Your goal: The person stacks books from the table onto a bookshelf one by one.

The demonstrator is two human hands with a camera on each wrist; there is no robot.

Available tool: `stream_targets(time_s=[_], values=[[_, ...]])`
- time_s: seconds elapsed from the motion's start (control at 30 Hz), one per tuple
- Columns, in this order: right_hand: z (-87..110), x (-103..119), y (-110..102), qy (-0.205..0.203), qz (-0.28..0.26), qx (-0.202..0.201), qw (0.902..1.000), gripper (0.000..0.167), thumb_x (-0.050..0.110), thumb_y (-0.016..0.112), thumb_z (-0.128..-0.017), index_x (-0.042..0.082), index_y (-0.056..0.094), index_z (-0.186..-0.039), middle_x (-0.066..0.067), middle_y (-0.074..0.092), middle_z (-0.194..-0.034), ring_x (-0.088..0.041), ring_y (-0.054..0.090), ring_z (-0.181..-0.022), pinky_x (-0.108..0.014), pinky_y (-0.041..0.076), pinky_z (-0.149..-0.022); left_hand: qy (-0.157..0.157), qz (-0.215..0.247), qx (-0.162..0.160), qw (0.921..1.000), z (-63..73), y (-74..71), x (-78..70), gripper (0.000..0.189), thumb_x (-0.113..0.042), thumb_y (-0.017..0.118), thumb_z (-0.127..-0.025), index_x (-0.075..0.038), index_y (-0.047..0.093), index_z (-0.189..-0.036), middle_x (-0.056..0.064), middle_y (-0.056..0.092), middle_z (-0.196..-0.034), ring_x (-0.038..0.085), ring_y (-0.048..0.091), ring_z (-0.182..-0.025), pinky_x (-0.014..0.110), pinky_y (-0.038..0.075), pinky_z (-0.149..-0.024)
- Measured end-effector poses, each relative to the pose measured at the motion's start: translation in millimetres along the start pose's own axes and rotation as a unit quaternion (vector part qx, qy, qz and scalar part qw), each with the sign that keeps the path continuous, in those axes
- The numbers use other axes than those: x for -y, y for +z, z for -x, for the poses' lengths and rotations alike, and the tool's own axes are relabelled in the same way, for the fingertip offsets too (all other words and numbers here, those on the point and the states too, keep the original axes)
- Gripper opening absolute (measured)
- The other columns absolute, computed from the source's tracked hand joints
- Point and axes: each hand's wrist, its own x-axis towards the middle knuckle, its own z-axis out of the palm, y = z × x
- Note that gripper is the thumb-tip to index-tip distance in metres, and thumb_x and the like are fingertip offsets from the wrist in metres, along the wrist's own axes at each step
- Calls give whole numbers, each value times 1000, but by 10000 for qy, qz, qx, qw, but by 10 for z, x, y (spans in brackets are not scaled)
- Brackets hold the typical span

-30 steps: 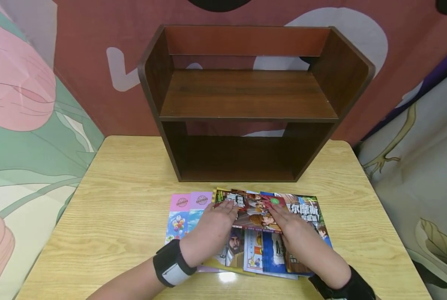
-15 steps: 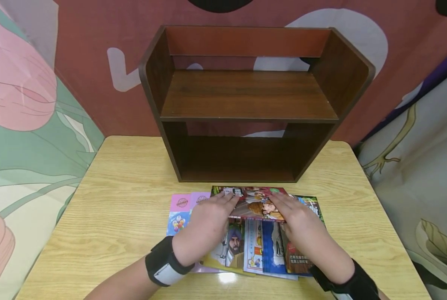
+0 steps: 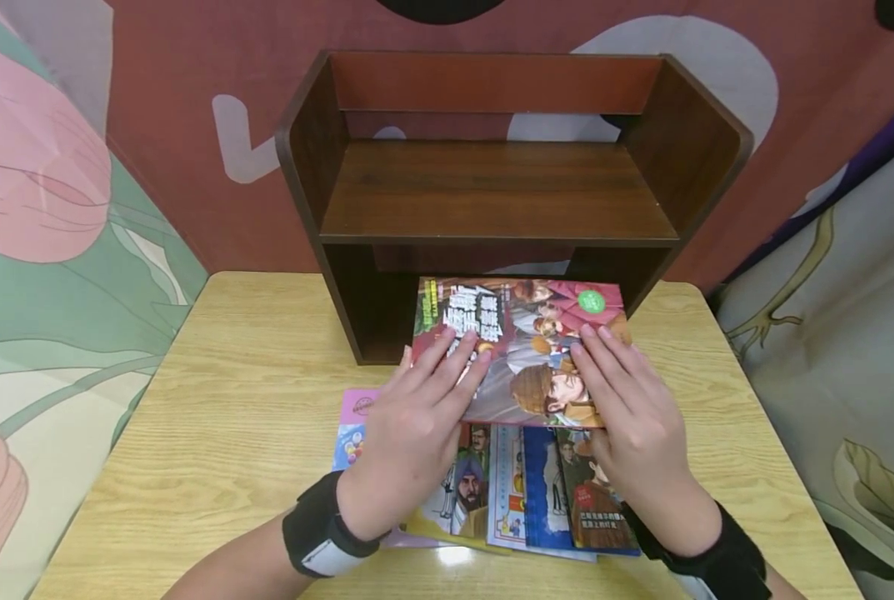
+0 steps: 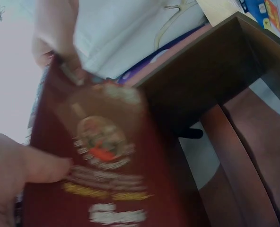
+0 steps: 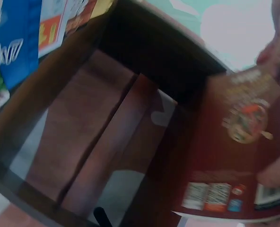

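Observation:
A comic book (image 3: 525, 358) with a dark red illustrated cover is held in the air between both hands, in front of the shelf's lower compartment. My left hand (image 3: 417, 433) pinches its left side, fingers across the front cover and the thumb (image 4: 48, 163) against the back. On the right side, my right hand (image 3: 645, 425) grips it likewise, its thumb (image 5: 275, 176) on the back cover near the barcode. Below the held book, several more books (image 3: 506, 492) lie overlapped on the table, partly hidden by the hands.
A dark brown two-tier bookshelf (image 3: 499, 187) stands at the table's back, with bare shelf boards. The light wooden table (image 3: 214, 433) extends to both sides of the books. Patterned cloths (image 3: 157, 192) hang behind and beside the table.
Both hands have lifted the red comic book off the other books. It has risen and moved forward toward the bookshelf, now covering part of the lower compartment.

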Motion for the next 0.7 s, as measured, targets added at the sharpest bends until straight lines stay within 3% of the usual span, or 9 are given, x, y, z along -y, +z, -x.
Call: stream_targets(time_s=[0.1,0.2,0.27,0.37,0.47,0.6,0.7], values=[[-119,-11,50,-482,207,-1011,9935,28,8,47,-98,-3,65,-116,-20,63,-120,-33,57,-119,-40,36,-109,437,29,-741,9963,-75,15,64,38,-5,61,-89,-11,62,-127,7,58,-133,26,48,-130,52,40,-103],[-265,-64,108,-847,415,-1697,9810,24,4,51,-95,-4,68,-111,-21,66,-114,-33,61,-113,-43,42,-105,744,-164,-1115,9908,-166,38,159,38,-7,62,-89,-11,62,-127,7,58,-132,26,49,-129,53,40,-102],[-367,-128,146,-996,530,-1949,9743,23,2,54,-93,-3,68,-110,-19,67,-113,-32,62,-112,-43,43,-103,904,-355,-1325,9864,-248,69,226,39,-9,65,-88,-12,63,-126,7,59,-131,26,49,-129,53,40,-103],[-510,-243,215,-972,583,-2070,9717,24,-2,57,-90,-1,69,-111,-17,67,-115,-30,61,-113,-44,44,-102,979,-583,-1534,9816,-393,122,322,40,-9,66,-87,-13,63,-126,6,59,-132,25,49,-129,52,38,-105],[-633,-361,251,-768,573,-1772,9795,32,-7,58,-86,2,67,-116,-14,64,-121,-28,58,-119,-43,42,-104,923,-686,-1752,9778,-566,185,410,37,-8,64,-88,-13,63,-125,6,59,-131,26,48,-130,50,36,-107],[-757,-494,251,-408,613,-675,9950,43,-8,56,-88,4,58,-129,-11,55,-135,-28,50,-127,-42,37,-109,593,-632,-1442,9857,-754,224,514,37,-9,60,-92,-14,61,-129,4,55,-136,25,44,-133,49,34,-109],[-833,-549,255,-213,572,49,9981,48,-8,55,-87,5,53,-134,-13,52,-139,-32,47,-128,-42,36,-110,327,-547,-1111,9918,-823,243,579,37,-11,57,-93,-16,59,-130,3,53,-139,23,44,-133,48,35,-108]])
